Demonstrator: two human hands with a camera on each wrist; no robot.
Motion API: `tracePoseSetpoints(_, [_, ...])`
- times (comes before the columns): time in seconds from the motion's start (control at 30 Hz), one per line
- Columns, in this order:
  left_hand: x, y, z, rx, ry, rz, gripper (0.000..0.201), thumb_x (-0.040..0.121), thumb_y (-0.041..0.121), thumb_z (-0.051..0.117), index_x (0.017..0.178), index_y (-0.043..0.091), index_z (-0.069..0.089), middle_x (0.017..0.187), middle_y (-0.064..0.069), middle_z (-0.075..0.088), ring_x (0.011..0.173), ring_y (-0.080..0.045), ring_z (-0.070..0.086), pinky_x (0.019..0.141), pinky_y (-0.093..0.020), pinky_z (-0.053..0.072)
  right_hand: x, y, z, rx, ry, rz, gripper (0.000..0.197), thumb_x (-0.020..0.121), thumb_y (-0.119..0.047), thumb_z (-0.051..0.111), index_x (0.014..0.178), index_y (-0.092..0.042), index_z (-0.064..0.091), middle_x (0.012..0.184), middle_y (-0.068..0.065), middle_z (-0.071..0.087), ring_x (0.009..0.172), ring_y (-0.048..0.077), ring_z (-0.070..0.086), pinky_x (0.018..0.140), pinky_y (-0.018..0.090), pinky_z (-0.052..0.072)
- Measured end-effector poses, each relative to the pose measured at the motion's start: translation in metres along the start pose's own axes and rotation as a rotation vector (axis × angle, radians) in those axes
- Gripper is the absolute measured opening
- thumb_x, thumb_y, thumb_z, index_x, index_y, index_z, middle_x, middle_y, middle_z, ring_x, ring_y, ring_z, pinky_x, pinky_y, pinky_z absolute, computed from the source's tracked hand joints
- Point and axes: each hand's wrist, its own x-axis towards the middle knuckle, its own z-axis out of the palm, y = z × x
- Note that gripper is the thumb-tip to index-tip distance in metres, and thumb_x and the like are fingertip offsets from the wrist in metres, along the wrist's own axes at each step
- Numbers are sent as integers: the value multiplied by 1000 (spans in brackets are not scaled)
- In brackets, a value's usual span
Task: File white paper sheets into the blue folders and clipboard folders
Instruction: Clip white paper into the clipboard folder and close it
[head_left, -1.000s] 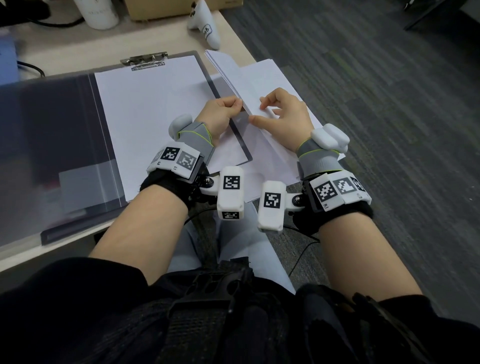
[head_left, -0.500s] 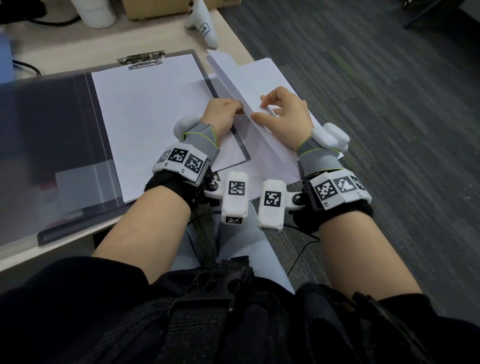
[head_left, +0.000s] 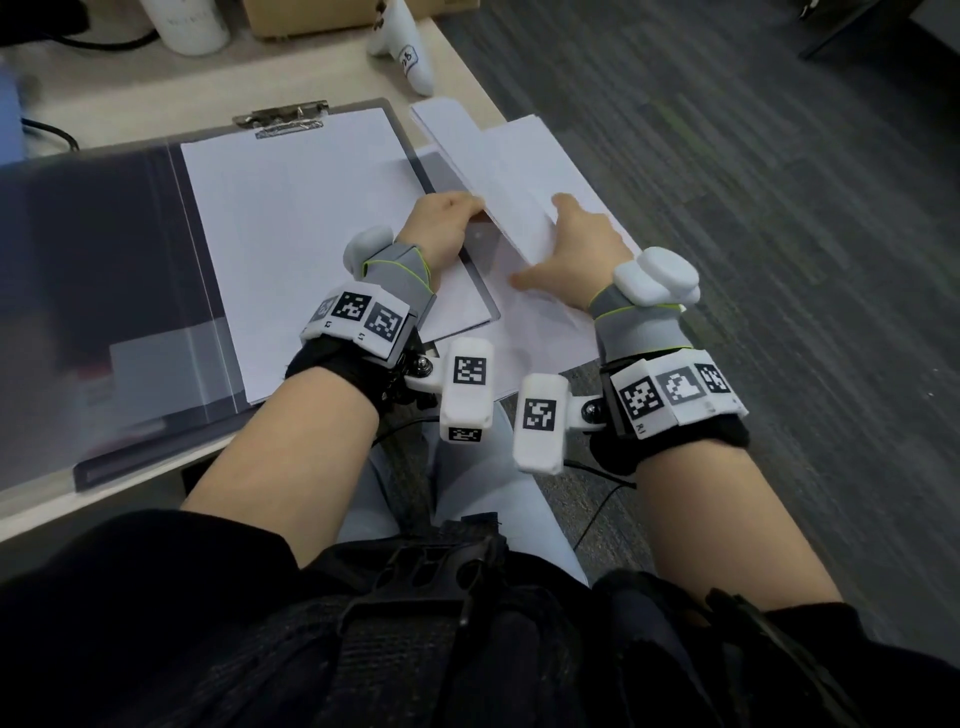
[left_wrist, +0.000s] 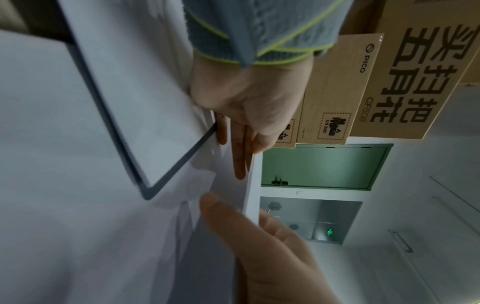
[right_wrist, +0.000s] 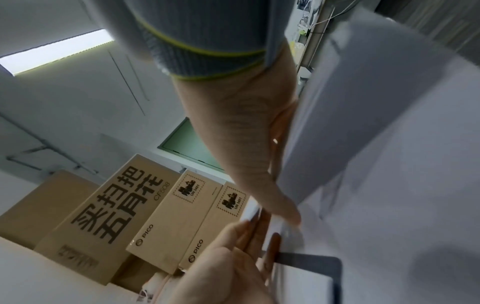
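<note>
Two hands hold a white sheet (head_left: 491, 171) tilted. The left hand (head_left: 441, 226) pinches it; the right hand (head_left: 576, 254) props it, fingers straight.

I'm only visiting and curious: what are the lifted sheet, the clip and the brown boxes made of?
Sheet: thin white paper, matte; it bends where lifted.
Clip: probably metal, silvery with glints.
Boxes: cardboard by the look, matte brown, printed in black.

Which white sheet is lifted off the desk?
The sheet between the left hand and right hand, right of the clipboard, tilted up on edge; the clipped sheet and the loose pile lie flat.
</note>
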Motion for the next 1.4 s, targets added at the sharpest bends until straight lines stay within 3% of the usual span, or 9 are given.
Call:
tracePoseSetpoints(0.17, [-13, 8, -4, -101, -58, -14, 26, 95, 13, 36, 108, 8, 58, 85, -1, 72, 83, -3, 66, 72, -15, 52, -2, 2, 2, -12, 95, 121, 36, 84, -8, 50, 119, -7, 44, 117, 19, 55, 95, 38, 55, 69, 33, 36])
tracePoseSetpoints(0.33, [-17, 15, -18, -200, 37, 4, 29, 87, -3, 39, 106, 12, 56, 92, -3, 68, 92, -15, 66, 80, -29, 57, -8, 1, -8, 69, 226, 146, 29, 81, -8, 51, 110, -7, 50, 111, 18, 59, 94, 39, 56, 68, 34, 36])
tracePoseSetpoints(0.47, [-14, 14, -31, -156, 158, -3, 39, 89, -2, 35, 120, 12, 52, 90, 5, 60, 62, -5, 57, 53, -18, 40, -15, -6, -30, 70, 384, 133, 32, 82, -9, 51, 114, -8, 49, 112, 17, 60, 101, 40, 57, 69, 35, 34])
tracePoseSetpoints(0.63, [-15, 13, -39, -189, 153, -32, 37, 94, 17, 47, 130, 11, 46, 110, -3, 53, 94, -15, 51, 69, -23, 42, -24, -25, -52, 135, 554, 70, 33, 82, -8, 51, 115, -11, 48, 106, 12, 61, 97, 37, 57, 69, 34, 35])
tracePoseSetpoints(0.77, [-23, 35, -44, -167, 69, 45, 23, 92, 36, 49, 110, 21, 54, 112, 4, 56, 110, -16, 53, 85, -30, 44, -30, -42, -59, 261, 658, -71, 33, 81, -12, 55, 114, -13, 52, 101, 9, 63, 91, 32, 56, 70, 33, 37])
tracePoseSetpoints(0.93, [-36, 76, -70, -232, 278, 379, 12, 96, 17, 44, 91, 25, 52, 96, 6, 62, 91, -16, 59, 88, -41, 52, -27, -64, -62, 574, 768, -313, 18, 74, -10, 62, 91, -5, 57, 68, -4, 48, 67, 20, 39, 59, 26, 29])
tracePoseSetpoints(1.2, [-67, 89, -124, -118, 549, 696, 19, 91, 2, 40, 84, 18, 47, 74, 20, 58, 68, 8, 49, 70, -14, 41, -8, -86, -34, 1095, 381, -327, 15, 64, -15, 68, 78, -11, 64, 76, 5, 63, 73, 15, 57, 69, 30, 51])
tracePoseSetpoints(1.27, [-67, 72, -132, -66, 561, 602, 9, 86, 8, 44, 92, 9, 51, 82, 17, 63, 75, 1, 51, 75, -18, 42, -5, -92, -18, 1216, 285, -267, 20, 60, -14, 72, 80, -10, 67, 74, 0, 67, 73, 17, 61, 72, 30, 53])
tracePoseSetpoints(1.4, [-79, 65, -128, -67, 557, 473, 50, 83, 21, 47, 126, -6, 44, 128, -22, 54, 113, -28, 54, 107, -42, 40, -5, -100, -3, 1307, 219, -291, 8, 62, -11, 74, 65, -15, 68, 60, -11, 64, 65, 12, 56, 68, 27, 48])
